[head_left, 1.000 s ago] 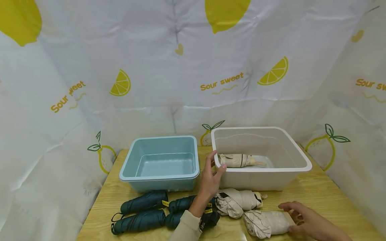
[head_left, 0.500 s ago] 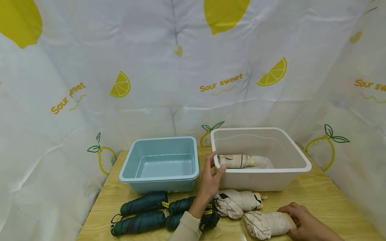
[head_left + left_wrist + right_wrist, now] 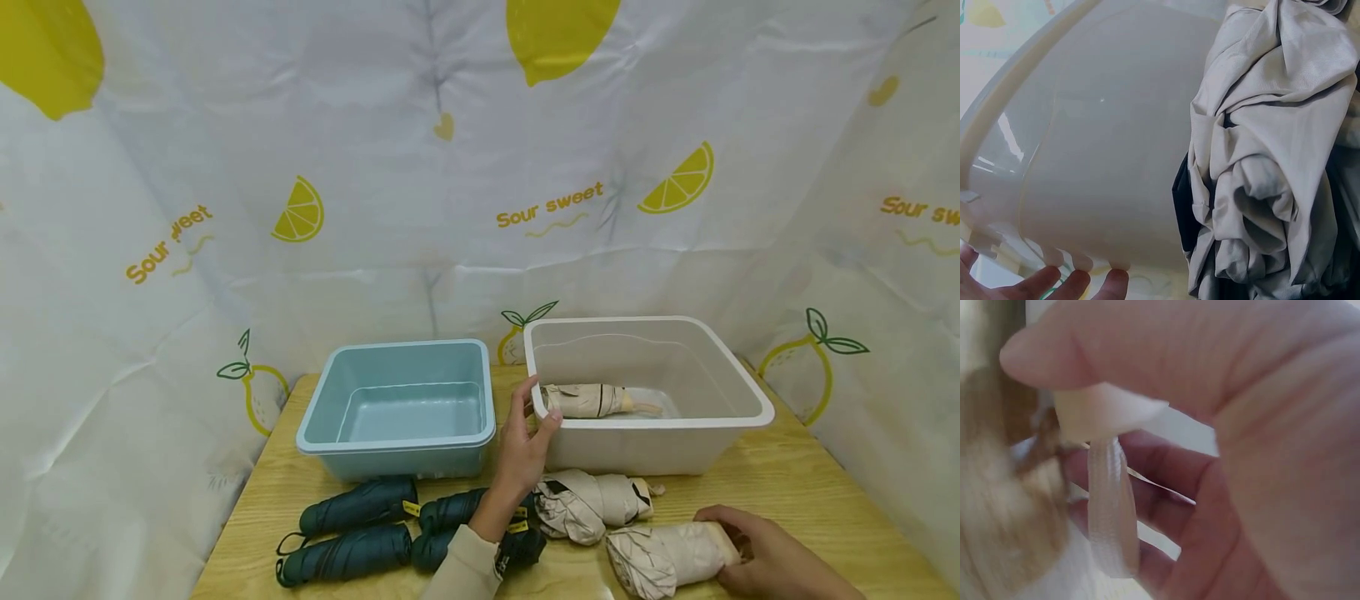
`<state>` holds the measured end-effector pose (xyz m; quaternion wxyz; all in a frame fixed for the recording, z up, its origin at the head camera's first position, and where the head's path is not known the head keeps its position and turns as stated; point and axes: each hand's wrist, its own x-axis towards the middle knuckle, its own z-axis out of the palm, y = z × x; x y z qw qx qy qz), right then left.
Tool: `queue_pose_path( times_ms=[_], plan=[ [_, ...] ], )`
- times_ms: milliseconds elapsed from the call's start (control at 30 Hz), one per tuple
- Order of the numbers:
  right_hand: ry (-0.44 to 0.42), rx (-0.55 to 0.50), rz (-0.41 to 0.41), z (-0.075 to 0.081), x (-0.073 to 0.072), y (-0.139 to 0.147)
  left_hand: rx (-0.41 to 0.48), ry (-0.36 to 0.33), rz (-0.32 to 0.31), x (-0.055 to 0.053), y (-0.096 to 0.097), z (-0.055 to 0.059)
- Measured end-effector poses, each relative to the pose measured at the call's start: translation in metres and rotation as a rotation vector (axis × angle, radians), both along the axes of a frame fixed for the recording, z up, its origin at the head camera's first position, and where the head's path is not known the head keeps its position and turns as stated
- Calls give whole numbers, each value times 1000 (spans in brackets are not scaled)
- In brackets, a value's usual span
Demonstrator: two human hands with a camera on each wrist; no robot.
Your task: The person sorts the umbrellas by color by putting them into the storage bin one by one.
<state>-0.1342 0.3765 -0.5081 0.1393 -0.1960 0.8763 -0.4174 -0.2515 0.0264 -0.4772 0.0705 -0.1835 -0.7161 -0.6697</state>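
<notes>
My left hand [image 3: 525,446] grips the near left corner of a white plastic tub [image 3: 660,424], its thumb over the rim. In the left wrist view, its fingertips [image 3: 1072,284] press on the tub's outer wall [image 3: 1116,125]. At the front right, my right hand [image 3: 772,554] holds the handle end of a folded beige umbrella [image 3: 663,557] lying on the table. The right wrist view shows the thumb across its pale handle end [image 3: 1100,412], with a wrist strap [image 3: 1107,512] hanging by the palm. Another beige umbrella [image 3: 603,500] lies behind it, and a third umbrella [image 3: 581,401] lies inside the tub.
A light blue tub [image 3: 397,443] stands left of the white one. Several dark green folded umbrellas [image 3: 348,554] lie in front of it, some partly hidden by my left forearm. The wooden table [image 3: 817,492] is backed by a lemon-print curtain [image 3: 390,283].
My right hand has come round the near beige umbrella's handle end, and the umbrella has shifted slightly. My left hand stays on the tub's corner.
</notes>
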Motion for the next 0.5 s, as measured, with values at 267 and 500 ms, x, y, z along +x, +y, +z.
queue_pose_path(
  times_ms=[267, 500],
  plan=[
    [-152, -127, 24, 8, -2, 4, 5, -2, -3, 0, 0, 0],
    [15, -217, 84, 5, -3, 4, 4, -5, -6, -1, 0, -1]
  ],
)
